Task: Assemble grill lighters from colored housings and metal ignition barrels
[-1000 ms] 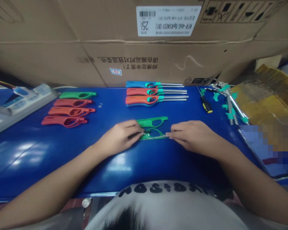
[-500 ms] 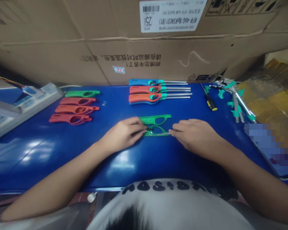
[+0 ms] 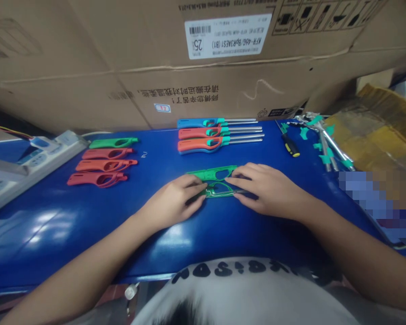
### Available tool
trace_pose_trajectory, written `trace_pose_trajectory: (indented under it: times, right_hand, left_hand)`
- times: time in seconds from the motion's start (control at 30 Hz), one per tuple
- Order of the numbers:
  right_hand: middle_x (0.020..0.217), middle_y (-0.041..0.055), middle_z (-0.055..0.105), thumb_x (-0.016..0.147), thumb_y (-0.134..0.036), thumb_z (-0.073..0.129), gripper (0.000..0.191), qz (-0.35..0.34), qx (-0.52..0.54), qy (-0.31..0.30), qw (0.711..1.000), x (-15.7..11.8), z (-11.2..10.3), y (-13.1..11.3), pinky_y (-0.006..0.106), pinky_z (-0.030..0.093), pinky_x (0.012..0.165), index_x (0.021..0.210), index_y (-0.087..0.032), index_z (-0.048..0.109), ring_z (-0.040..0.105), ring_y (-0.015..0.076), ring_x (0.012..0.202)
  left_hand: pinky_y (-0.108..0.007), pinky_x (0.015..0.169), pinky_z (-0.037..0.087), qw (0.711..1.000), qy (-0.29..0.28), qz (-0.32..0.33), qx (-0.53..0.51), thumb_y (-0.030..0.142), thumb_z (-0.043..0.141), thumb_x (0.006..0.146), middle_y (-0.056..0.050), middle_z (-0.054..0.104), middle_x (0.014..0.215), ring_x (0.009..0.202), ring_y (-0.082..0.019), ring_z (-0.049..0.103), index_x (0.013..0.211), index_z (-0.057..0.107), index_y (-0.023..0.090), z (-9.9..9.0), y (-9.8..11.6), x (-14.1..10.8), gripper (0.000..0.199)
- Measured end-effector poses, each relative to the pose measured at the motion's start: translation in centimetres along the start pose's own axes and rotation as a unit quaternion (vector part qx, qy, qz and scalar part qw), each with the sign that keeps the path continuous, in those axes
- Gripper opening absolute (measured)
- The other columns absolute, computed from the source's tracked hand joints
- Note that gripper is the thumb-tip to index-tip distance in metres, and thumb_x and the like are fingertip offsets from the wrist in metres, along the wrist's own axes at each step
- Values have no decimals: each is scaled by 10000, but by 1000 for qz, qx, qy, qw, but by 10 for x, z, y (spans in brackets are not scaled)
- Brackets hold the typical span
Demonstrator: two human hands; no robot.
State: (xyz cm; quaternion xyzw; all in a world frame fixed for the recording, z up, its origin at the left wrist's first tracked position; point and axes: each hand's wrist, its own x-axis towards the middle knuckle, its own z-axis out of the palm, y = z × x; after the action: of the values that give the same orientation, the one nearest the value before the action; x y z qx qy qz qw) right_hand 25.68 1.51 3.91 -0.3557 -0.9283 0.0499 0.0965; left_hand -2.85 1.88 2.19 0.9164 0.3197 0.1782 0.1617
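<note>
Green plastic lighter shell, split: far half [image 3: 207, 174] and near half [image 3: 223, 196] lie lengthwise on the blue worktop [image 3: 203, 237] between the hands, each with a loop; thin pale wire [image 3: 218, 195] along the near one. Left hand [image 3: 176, 198]: narrow grip, pinching near half's left end. Right hand [image 3: 269, 189]: at the right ends, can't tell what its grip holds. Lighters [image 3: 200, 144] behind; screwdriver [image 3: 290, 146] right; cardboard box [image 3: 98, 101] blocks the back.

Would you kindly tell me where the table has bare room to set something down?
Bare blue table shows between the nearest red casing and the left forearm, and between the right hand and the screwdriver. Crowded: around the metal tubes beside the taped box and around the green casing halves.
</note>
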Motion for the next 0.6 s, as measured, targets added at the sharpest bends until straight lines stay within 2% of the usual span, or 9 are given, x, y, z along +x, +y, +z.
trace_pose_trajectory:
  times: [0.13, 0.23, 0.47, 0.6]
  right_hand:
    - [1343, 158, 621, 983, -357, 578, 403, -36, 31, 20, 999, 5, 5, -8, 496, 479, 984, 1344, -188, 636, 558, 309, 1219]
    - [1410, 166, 584, 986, -385, 574, 446, -58, 34, 1, 998, 6, 10, -11, 539, 437, 1057, 1379, -177, 606, 504, 329, 1300]
    - [1469, 188, 544, 1000, -368, 548, 446, -88, 18, -23, 996, 7, 16, -13, 542, 407, 1098, 1371, -126, 594, 495, 323, 1330]
    - [1430, 189, 583, 1004, -371, 530, 455, -97, -6, -26, 995, 10, 18, -21, 520, 434, 1083, 1340, -73, 604, 532, 324, 1277]
  left_hand:
    - [-416, 905, 599, 999, -26, 0, 28, 250, 562, 985, -138, 677, 1134, 1027, -251, 671, 1279, 666, 150, -3, 5, -1, 328]
    - [-419, 886, 601, 997, -41, 6, 57, 241, 566, 981, -144, 668, 1127, 1014, -263, 667, 1254, 676, 140, -4, 8, -1, 311]
    - [-423, 816, 575, 983, -56, 19, 173, 233, 519, 1011, -138, 669, 1052, 955, -279, 648, 1243, 675, 99, -3, 20, -1, 310]
    - [-413, 752, 532, 958, -64, 29, 279, 106, 506, 976, -142, 663, 1012, 928, -292, 627, 1260, 649, 44, -1, 34, -3, 324]
